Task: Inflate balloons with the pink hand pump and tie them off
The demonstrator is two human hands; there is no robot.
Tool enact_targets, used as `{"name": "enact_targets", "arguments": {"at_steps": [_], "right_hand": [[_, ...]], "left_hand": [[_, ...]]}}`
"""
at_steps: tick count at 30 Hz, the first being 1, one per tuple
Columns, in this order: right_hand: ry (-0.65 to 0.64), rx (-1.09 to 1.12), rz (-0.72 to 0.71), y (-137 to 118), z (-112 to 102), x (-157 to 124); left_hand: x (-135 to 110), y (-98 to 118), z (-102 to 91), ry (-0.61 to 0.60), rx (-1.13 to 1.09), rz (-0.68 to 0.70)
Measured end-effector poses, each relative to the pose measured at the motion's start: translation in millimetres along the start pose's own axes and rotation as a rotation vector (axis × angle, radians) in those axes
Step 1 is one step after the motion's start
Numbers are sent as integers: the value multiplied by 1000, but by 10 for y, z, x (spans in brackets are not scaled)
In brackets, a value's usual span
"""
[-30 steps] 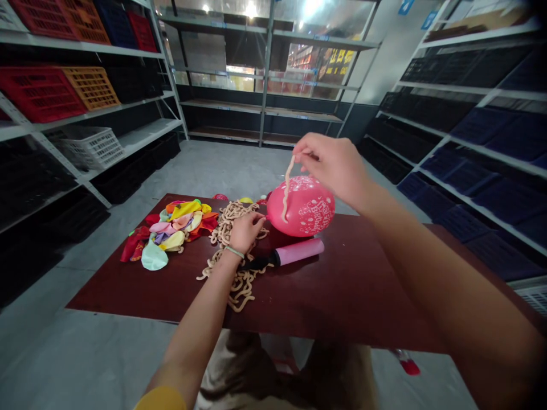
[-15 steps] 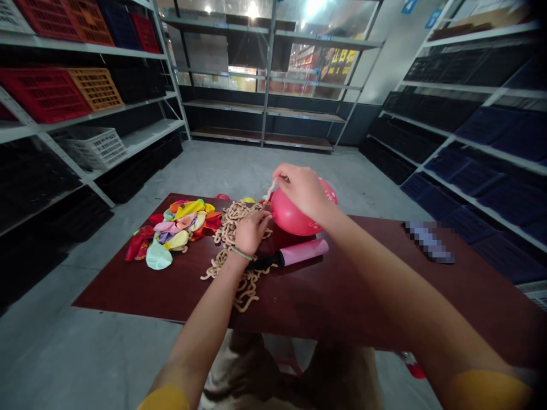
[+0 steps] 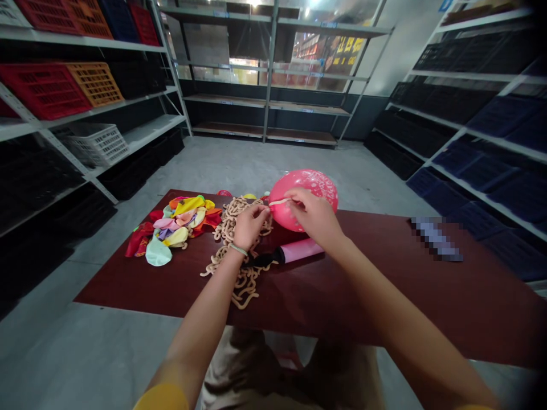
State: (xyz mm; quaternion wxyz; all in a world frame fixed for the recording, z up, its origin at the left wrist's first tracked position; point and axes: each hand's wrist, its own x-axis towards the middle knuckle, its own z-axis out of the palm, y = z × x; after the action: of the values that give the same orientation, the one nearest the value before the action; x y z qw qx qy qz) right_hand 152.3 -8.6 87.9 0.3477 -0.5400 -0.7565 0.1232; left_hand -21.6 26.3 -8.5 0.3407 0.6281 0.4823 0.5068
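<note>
A pink inflated balloon [image 3: 314, 187] with white print rests on the dark red table [image 3: 367, 296]. My left hand [image 3: 250, 225] pinches the balloon's neck at its left side. My right hand [image 3: 314, 215] is closed on a thin beige string [image 3: 278, 201] stretched from the neck across the balloon's front. Under my hands lies a pink hand pump [image 3: 294, 251] with a black nozzle.
A heap of beige strings [image 3: 233, 256] lies on the table left of the pump. Flat coloured balloons [image 3: 177, 225] are piled further left. A blurred object [image 3: 436, 238] lies at the right. Shelving with crates lines both sides and the back.
My right hand came down from above the balloon to its front, pulling the string taut sideways from the neck. My left hand stayed at the neck.
</note>
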Motion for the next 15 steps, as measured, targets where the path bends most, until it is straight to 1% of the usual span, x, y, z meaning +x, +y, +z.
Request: {"name": "enact_targets", "arguments": {"at_steps": [4, 8, 10, 12, 15], "right_hand": [[-22, 103, 48, 236, 9, -116], [-82, 305, 193, 440, 107, -233], [-87, 397, 254, 491, 177, -269], [-70, 516, 319, 517, 256, -273], [-41, 789, 476, 532, 395, -223]], "left_hand": [[33, -97, 52, -25, -180, -154], [20, -68, 114, -9, -270, -235], [6, -28, 137, 17, -281, -239], [-5, 5, 147, 47, -240, -219], [-18, 26, 136, 92, -107, -135]]}}
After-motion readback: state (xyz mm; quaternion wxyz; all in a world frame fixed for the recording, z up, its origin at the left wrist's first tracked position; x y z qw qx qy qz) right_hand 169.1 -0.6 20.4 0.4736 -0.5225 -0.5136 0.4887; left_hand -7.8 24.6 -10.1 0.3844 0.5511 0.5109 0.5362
